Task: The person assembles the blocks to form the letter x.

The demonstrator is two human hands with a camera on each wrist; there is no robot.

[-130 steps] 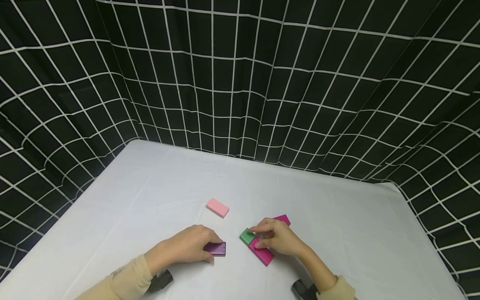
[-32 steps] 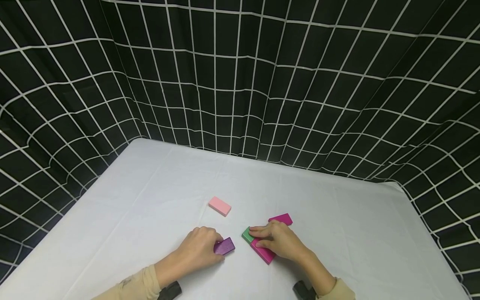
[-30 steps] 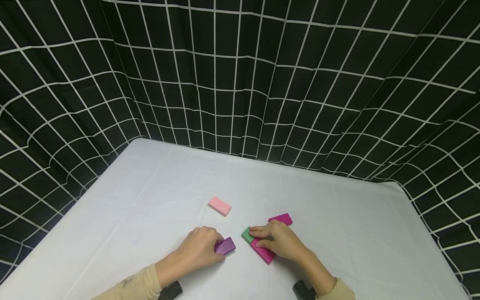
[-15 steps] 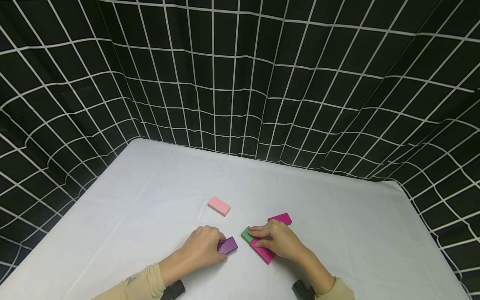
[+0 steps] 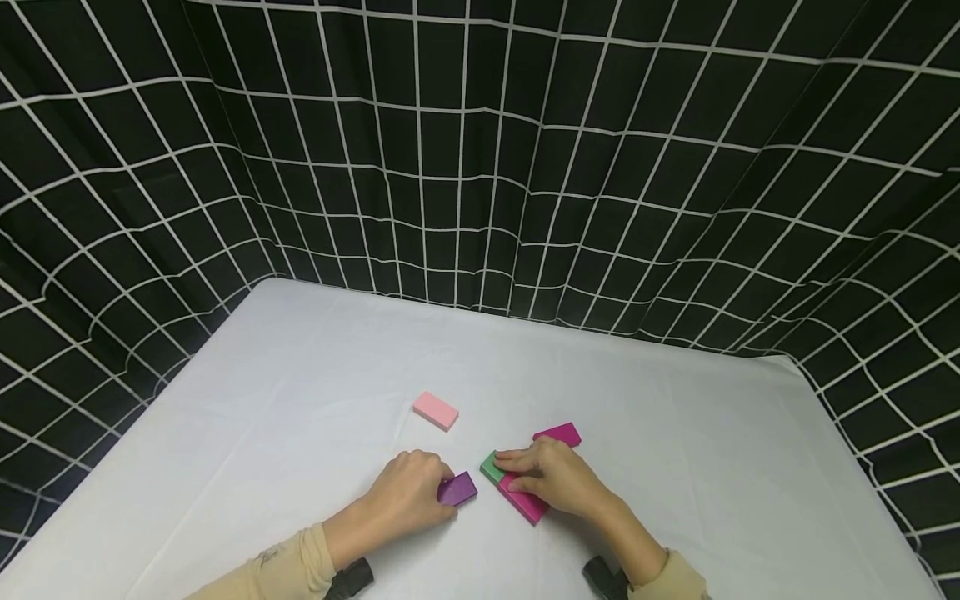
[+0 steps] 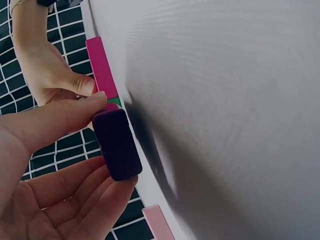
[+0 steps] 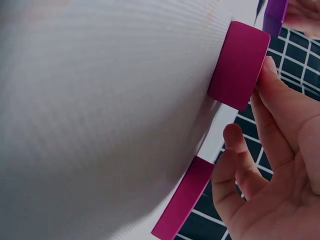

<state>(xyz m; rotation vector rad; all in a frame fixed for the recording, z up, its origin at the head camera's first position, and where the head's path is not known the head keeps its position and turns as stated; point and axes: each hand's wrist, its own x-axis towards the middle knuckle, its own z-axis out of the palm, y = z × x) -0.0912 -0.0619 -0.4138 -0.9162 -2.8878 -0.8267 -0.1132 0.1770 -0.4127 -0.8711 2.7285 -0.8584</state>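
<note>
My left hand point(image 5: 405, 496) pinches a purple rectangular block point(image 5: 460, 490) by its sides, thumb on one side and fingertips on the other. In the left wrist view the purple block point(image 6: 118, 145) shows its dark end, and a shadow falls on the cloth beside it. A little to the right, a green block point(image 5: 491, 467) and a magenta block point(image 5: 527, 503) lie end to end in a slanting row. Over these two rests my right hand point(image 5: 562, 479), fingertips on the green one and thumb on the magenta block point(image 7: 239, 65); its other fingers are loosely bent.
A second magenta block point(image 5: 562, 434) lies just behind my right hand. Farther left and back is a light pink block point(image 5: 436, 411). All stand on a white cloth-covered table point(image 5: 675, 433), enclosed by a black curtain point(image 5: 450, 150) with a white grid.
My left hand has carried the purple block rightward, closer to the green block, and turned it to a slant. My right hand has stayed over the green and magenta blocks, its fingers now lower on them.
</note>
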